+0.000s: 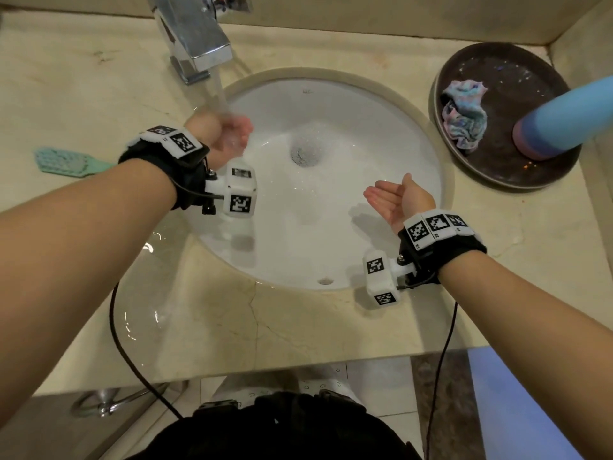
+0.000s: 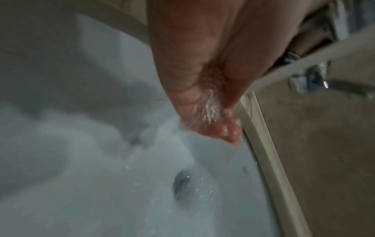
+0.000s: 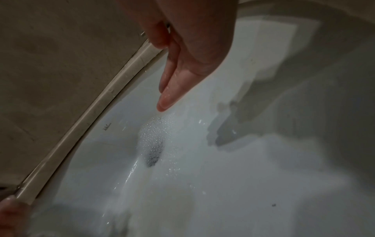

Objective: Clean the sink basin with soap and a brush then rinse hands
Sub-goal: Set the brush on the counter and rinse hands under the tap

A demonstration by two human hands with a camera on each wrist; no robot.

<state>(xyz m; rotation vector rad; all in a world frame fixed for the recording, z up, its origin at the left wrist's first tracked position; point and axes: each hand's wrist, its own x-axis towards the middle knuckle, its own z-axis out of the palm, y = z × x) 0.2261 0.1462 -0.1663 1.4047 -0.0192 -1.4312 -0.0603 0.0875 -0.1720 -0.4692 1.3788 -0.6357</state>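
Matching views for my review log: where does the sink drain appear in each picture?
Head: the drain sits above centre, at the basin's bottom between the hands.
Left wrist: lower centre, below the left hand's wet fingers.
Right wrist: centre, under foam, below the right hand.
Shared landmark: the basin's beige rim.

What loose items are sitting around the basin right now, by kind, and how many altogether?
Teal brush, left of the sink on the counter: 1
Dark round tray, right of the sink: 1
Crumpled multicoloured cloth, in the tray: 1
Blue bottle with purple base, in the tray: 1
Total: 4
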